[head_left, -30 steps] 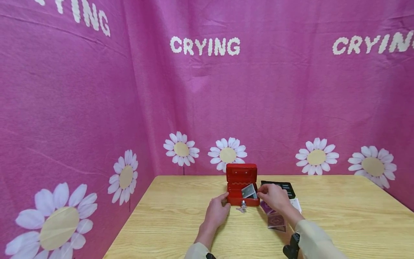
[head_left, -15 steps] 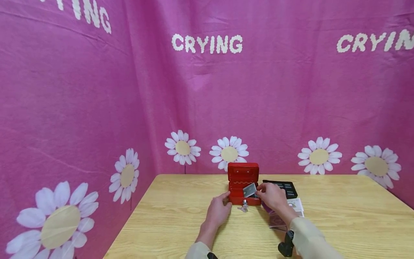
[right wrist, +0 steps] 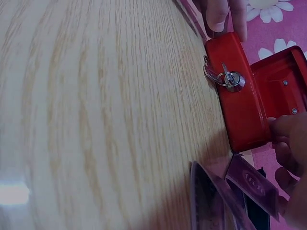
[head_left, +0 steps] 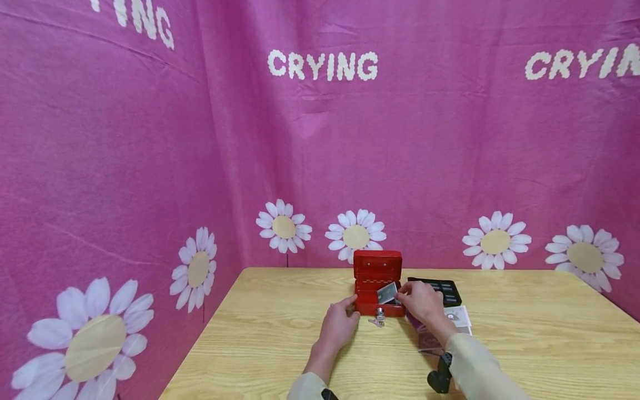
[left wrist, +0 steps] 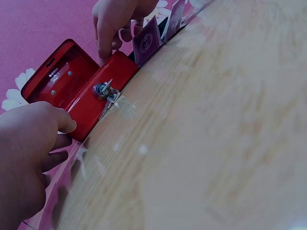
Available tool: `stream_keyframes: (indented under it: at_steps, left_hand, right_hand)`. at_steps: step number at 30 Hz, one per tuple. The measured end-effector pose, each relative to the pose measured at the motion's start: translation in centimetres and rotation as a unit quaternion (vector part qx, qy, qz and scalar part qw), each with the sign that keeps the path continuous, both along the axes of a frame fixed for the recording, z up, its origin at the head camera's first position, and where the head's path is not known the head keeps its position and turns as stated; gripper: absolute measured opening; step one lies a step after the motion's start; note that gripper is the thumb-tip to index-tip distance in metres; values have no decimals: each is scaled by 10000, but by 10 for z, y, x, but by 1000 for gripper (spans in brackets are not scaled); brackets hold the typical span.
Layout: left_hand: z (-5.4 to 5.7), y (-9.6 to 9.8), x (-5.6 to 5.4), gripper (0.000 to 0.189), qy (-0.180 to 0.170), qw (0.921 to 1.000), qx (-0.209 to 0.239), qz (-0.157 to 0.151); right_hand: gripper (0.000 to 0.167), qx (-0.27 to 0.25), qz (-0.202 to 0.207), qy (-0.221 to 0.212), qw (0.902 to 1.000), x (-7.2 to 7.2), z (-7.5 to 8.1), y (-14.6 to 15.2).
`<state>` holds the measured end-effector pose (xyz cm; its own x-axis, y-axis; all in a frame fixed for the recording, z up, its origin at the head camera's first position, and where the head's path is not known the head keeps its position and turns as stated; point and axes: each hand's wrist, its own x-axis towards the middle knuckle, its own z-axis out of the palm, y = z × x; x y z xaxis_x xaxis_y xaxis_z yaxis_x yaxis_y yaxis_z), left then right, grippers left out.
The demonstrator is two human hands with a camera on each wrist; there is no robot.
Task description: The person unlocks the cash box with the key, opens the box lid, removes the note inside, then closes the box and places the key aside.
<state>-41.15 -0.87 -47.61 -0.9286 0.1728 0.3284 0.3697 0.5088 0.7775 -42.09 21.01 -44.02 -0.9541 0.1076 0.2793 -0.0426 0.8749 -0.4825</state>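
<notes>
A small red cash box [head_left: 367, 309] stands on the table with its lid raised and a keyed lock [left wrist: 103, 91] in its front. My left hand [head_left: 337, 326] touches the box's left end with its fingertips. At the right end, my right hand [head_left: 424, 303] has its thumb and index finger pinched at the edge of a grey-green, card-like note [head_left: 386, 293] tilted inside the box. Its other fingers are curled in the left wrist view. Folded purple notes [right wrist: 252, 182] stand beside the box, partly under my right forearm in the head view.
A black compartment tray [head_left: 451, 293] lies right of the box, near the table's back edge. White printed notes [head_left: 459, 316] lie in front of it. Small keys [head_left: 376, 322] hang at the lock. A pink flowered curtain [head_left: 425, 166] hangs behind the wooden table [head_left: 260, 333].
My right hand has shifted slightly left and its fingertips have come in to the note's edge. The left hand stays at the box. The head view has shifted slightly.
</notes>
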Motion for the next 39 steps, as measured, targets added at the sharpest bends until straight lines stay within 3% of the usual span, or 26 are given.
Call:
stream_keyframes:
  at_steps: [7, 14, 27, 39]
  left_hand:
    - [0, 1, 0, 45, -17, 10000, -3, 5]
    - [-1, 0, 0, 44, 199, 9998, 29, -3]
    - [1, 1, 1, 45, -206, 9998, -19, 46]
    - [2, 1, 2, 45, -156, 9999, -14, 61]
  right_hand:
    - [17, -170, -32, -17, 9998, 2, 0, -1]
    - [17, -406, -52, 56, 9991, 3, -1, -5]
    - [17, -729, -116, 124, 9972, 8, -2, -9]
    - [17, -885, -63, 473, 9949, 14, 6, -9]
